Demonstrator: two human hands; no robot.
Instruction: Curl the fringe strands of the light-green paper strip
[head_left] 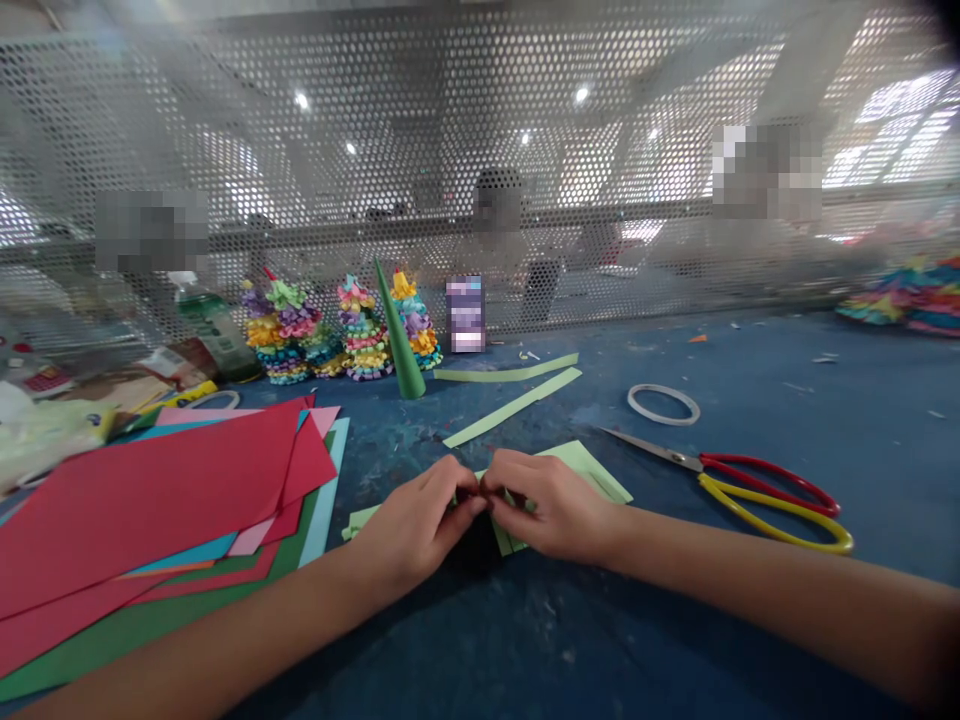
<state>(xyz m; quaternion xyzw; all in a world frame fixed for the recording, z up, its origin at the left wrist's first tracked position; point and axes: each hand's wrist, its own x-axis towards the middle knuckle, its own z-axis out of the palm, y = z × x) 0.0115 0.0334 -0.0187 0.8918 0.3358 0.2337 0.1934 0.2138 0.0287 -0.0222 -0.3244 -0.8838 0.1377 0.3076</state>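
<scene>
Leftward, a stack of coloured paper [187, 500] lies red side up. Next, a green cone [403, 345] stands farther off. Near centre, left hand [429, 515] pinches pale green paper [579, 462] low over the table [547, 640]; right hand [553, 502] pinches just beside, exact grip hidden. Paper looks light, pliable, easily creased; edges and fingertips suit it best. Farther right, a white ring [664, 421] lies near scissors [688, 462].

Blue tabletop [570, 640] is scuffed, scrap bits [698, 338] scattered across. On it: paper stack [165, 490] left, two pale green strips [516, 407] mid, point-up dark green cone [405, 355], ruffled paper cones [365, 335] behind, white ring [664, 421] and scissors [681, 459] right.
</scene>
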